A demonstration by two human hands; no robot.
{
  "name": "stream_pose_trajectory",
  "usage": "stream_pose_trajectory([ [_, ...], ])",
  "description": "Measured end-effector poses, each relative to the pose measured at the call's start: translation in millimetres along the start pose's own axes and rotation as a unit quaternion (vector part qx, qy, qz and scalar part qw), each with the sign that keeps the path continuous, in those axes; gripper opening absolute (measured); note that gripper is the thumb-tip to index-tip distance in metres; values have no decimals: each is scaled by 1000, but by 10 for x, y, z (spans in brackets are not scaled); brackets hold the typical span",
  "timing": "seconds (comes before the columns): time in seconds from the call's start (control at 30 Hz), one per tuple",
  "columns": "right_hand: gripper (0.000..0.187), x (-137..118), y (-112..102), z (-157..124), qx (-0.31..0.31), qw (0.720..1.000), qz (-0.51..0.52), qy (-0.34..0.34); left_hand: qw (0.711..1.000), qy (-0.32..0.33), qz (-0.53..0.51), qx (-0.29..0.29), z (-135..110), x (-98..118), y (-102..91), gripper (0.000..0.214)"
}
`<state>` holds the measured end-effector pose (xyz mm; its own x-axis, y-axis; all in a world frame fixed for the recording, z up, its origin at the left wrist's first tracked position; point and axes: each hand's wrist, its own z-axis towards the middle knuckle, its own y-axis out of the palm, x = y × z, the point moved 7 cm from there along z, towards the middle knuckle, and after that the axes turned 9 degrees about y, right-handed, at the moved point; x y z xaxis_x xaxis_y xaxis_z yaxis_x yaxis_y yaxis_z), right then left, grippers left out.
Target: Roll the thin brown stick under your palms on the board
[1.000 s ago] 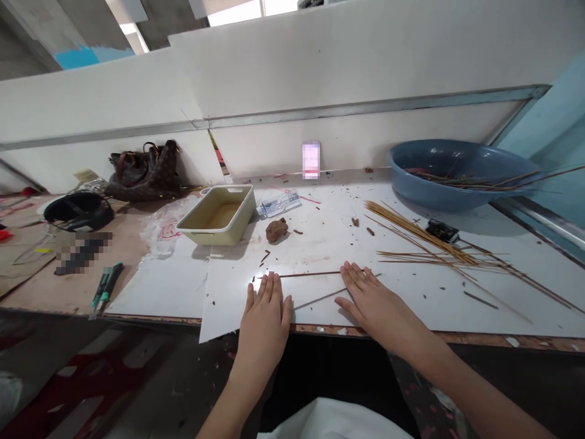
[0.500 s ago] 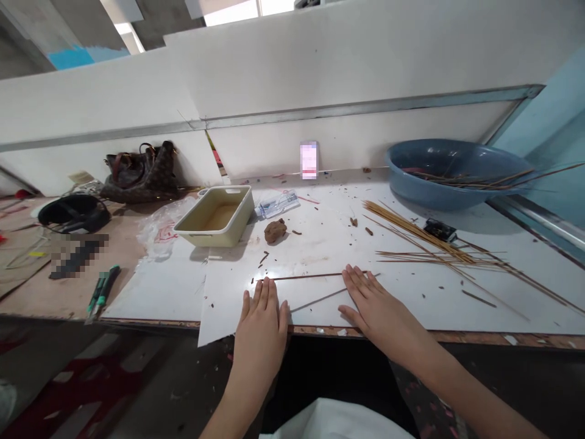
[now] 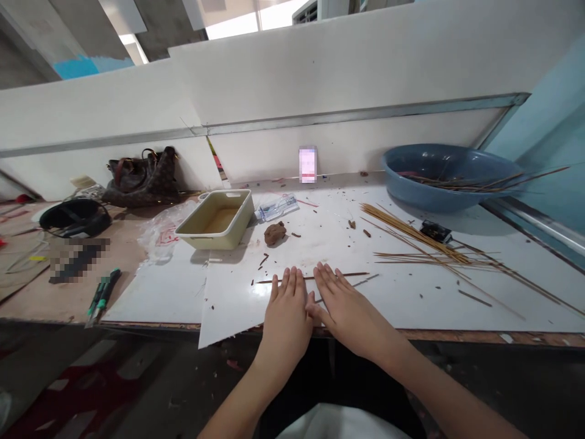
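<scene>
My left hand (image 3: 286, 317) lies flat, its fingertips on a thin brown stick (image 3: 354, 274) that runs sideways across the white board. Beside it my right hand (image 3: 343, 308) is also flat, fingers stretched out over the same stick; the two thumbs meet or overlap. A thinner greyish stick (image 3: 367, 281) lies at a slant, partly hidden under my right hand. Beyond my hands sits a lump of brown clay-like material (image 3: 275, 233), with small brown crumbs (image 3: 264, 260) around it.
A cream plastic bin (image 3: 214, 241) stands left of the lump, near a clear plastic packet (image 3: 277, 208). Several thin sticks (image 3: 402, 224) lie at right, before a blue basin (image 3: 429, 192) of more sticks. A phone (image 3: 308, 164) leans on the wall. Cutters (image 3: 104, 296) and a handbag (image 3: 144, 180) are left.
Both hands have slid inward along the brown stick, from near its two ends to its middle, and now touch at the thumbs. The view has shifted slightly.
</scene>
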<state>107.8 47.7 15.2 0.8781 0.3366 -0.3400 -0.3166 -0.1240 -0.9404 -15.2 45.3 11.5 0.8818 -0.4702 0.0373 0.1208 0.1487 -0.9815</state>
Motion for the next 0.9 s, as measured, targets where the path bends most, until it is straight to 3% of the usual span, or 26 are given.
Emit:
stream_pose_trajectory([
  [0.1, 82, -28, 98, 75, -1, 1000, 6, 17, 1000, 7, -1, -23, -9, 42, 81, 57],
  [0.33, 79, -12, 199, -183, 12, 1000, -7, -9, 1000, 11, -4, 10, -343, 128, 85, 59],
  [0.53, 85, 54, 123, 206, -5, 1000, -20, 18, 999, -12, -21, -26, 45, -41, 116, 60],
  [0.6, 86, 48, 120, 229, -8, 999, -28, 19, 999, -23, -20, -35, 75, -48, 120, 59],
  [0.8, 81, 3, 178, -199, 8, 999, -31, 3, 1000, -4, -17, 16, -341, 115, 68, 61],
  [0.9, 82, 15, 160, -166, -9, 999, -40, 4, 1000, -4, -22, 7, -319, 77, 26, 57],
])
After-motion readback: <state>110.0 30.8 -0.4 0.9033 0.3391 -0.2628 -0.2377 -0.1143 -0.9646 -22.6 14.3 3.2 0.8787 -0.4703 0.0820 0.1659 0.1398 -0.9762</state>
